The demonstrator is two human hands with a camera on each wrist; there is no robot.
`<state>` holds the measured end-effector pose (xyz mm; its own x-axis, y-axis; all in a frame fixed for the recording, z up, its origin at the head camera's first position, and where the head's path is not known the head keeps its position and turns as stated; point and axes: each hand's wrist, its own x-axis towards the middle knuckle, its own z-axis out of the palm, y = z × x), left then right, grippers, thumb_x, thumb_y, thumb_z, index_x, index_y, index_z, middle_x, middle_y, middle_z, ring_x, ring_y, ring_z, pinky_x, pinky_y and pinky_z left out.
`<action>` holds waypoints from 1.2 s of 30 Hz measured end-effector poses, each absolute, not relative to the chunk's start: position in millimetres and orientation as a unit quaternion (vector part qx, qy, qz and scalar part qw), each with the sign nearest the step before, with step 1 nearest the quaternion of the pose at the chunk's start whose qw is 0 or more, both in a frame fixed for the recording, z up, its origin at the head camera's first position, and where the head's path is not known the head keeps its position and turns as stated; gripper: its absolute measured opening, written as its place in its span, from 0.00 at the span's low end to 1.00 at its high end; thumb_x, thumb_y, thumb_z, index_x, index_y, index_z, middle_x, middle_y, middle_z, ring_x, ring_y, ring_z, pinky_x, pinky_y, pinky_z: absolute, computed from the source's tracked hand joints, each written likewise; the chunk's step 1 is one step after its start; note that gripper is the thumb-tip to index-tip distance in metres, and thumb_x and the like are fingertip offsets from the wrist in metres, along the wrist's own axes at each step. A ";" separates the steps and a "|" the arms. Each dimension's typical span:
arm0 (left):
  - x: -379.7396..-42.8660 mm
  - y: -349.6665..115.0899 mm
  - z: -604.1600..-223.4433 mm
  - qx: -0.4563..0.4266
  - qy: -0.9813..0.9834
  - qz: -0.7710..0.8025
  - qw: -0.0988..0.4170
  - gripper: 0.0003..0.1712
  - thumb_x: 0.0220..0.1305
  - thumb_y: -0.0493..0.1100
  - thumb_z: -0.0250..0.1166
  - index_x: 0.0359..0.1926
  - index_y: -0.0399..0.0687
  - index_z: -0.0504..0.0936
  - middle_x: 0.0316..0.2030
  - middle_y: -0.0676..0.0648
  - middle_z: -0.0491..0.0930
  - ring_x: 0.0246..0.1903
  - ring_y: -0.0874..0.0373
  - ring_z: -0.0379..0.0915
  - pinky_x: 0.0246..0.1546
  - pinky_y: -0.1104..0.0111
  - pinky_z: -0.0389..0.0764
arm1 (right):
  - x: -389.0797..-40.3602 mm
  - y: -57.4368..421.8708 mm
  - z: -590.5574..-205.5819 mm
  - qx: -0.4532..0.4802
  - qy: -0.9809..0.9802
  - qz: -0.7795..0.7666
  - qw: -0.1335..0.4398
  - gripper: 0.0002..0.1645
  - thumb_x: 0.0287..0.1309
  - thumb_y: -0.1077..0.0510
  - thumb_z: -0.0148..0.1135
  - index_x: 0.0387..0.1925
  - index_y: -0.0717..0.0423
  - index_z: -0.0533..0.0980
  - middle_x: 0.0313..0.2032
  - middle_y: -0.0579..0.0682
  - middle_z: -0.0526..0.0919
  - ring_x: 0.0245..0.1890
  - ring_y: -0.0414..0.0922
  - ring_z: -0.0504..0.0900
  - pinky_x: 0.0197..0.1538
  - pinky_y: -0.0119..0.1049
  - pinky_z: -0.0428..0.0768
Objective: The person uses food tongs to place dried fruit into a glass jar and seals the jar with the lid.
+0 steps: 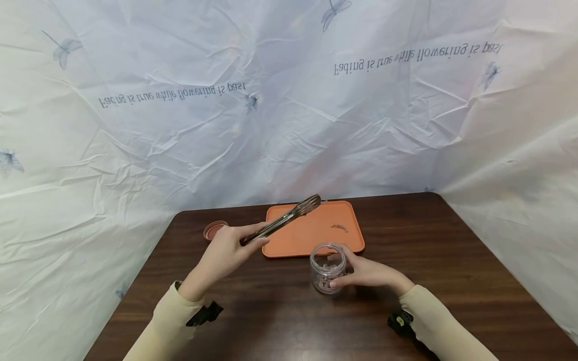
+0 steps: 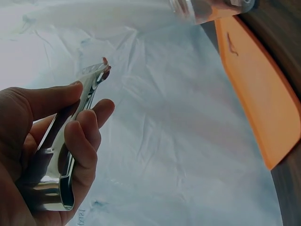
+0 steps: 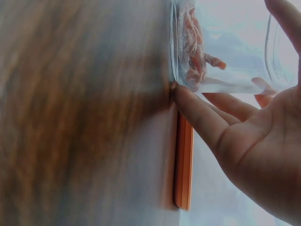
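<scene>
My left hand (image 1: pixel 226 252) grips a pair of metal tongs (image 1: pixel 289 217), tips pointing away to the right over the tray. In the left wrist view, a small reddish piece (image 2: pixel 106 61) sticks out at the tongs' tips. On the table, my right hand (image 1: pixel 372 273) holds a clear, lidless jar (image 1: pixel 317 278) from its right side, thumb in front and fingers behind. Reddish-brown strips (image 3: pixel 192 44), perhaps dried meat, lie at the jar's bottom. One similar thin strip (image 1: pixel 339 228) lies on the orange tray (image 1: pixel 293 235).
A round reddish lid (image 1: pixel 214 230) lies left of the tray, partly behind my left hand. The dark wooden table (image 1: pixel 429 240) ends at the back against a white printed sheet (image 1: pixel 280 150), which also hangs at both sides.
</scene>
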<state>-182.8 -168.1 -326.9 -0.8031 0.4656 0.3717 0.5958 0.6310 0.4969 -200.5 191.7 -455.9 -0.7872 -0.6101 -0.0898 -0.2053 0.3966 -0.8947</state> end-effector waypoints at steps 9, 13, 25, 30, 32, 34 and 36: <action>-172.2 -167.3 -329.4 -0.308 -0.905 -0.284 0.079 0.20 0.68 0.50 0.69 0.60 0.62 0.83 0.14 0.64 0.64 0.11 0.71 0.42 0.14 0.74 0.54 | -200.4 190.5 -455.8 -0.219 0.824 -0.477 0.214 0.58 0.61 0.43 0.71 0.78 0.43 0.42 0.63 0.56 0.73 0.62 0.54 0.74 0.55 0.50 0.74; -168.6 -165.1 -329.8 -0.325 -0.904 -0.270 0.066 0.20 0.68 0.51 0.68 0.60 0.60 0.84 0.18 0.65 0.72 0.11 0.71 0.43 0.14 0.74 0.55 | -199.8 189.4 -456.1 -0.206 0.826 -0.476 0.221 0.59 0.60 0.42 0.72 0.78 0.43 0.42 0.59 0.54 0.75 0.57 0.50 0.78 0.51 0.47 0.75; -164.0 -157.5 -333.7 -0.361 -0.905 -0.217 0.055 0.17 0.68 0.53 0.68 0.56 0.60 0.85 0.15 0.63 0.65 0.13 0.72 0.53 0.18 0.73 0.61 | -199.4 190.2 -450.9 -0.193 0.842 -0.455 0.214 0.66 0.58 0.39 0.72 0.81 0.46 0.37 0.66 0.59 0.70 0.65 0.58 0.72 0.58 0.54 0.73; -163.3 -154.1 -338.0 -0.376 -0.903 -0.202 0.043 0.19 0.68 0.52 0.68 0.58 0.57 0.85 0.14 0.63 0.65 0.12 0.73 0.50 0.17 0.74 0.59 | -199.6 192.3 -453.3 -0.202 0.838 -0.459 0.215 0.66 0.59 0.40 0.72 0.80 0.51 0.37 0.69 0.60 0.66 0.68 0.58 0.68 0.61 0.56 0.71; -163.0 -153.0 -339.0 -0.378 -0.903 -0.197 0.042 0.19 0.67 0.51 0.69 0.58 0.56 0.85 0.14 0.64 0.66 0.12 0.72 0.49 0.17 0.74 0.58 | -200.2 194.0 -456.0 -0.209 0.837 -0.460 0.211 0.65 0.60 0.41 0.71 0.80 0.51 0.38 0.69 0.59 0.65 0.69 0.58 0.67 0.63 0.57 0.69; -162.8 -152.7 -339.6 -0.377 -0.905 -0.194 0.040 0.19 0.67 0.50 0.69 0.58 0.56 0.85 0.14 0.64 0.67 0.11 0.72 0.49 0.17 0.74 0.57 | -200.4 194.9 -457.4 -0.215 0.837 -0.460 0.204 0.65 0.60 0.41 0.71 0.80 0.51 0.38 0.70 0.57 0.65 0.70 0.57 0.65 0.64 0.58 0.67; -162.4 -152.6 -339.8 -0.377 -0.906 -0.188 0.040 0.20 0.67 0.51 0.69 0.58 0.57 0.85 0.13 0.64 0.66 0.11 0.72 0.48 0.17 0.74 0.57 | -201.2 195.2 -458.6 -0.227 0.833 -0.463 0.200 0.63 0.60 0.42 0.71 0.79 0.51 0.39 0.70 0.57 0.65 0.70 0.57 0.66 0.64 0.57 0.67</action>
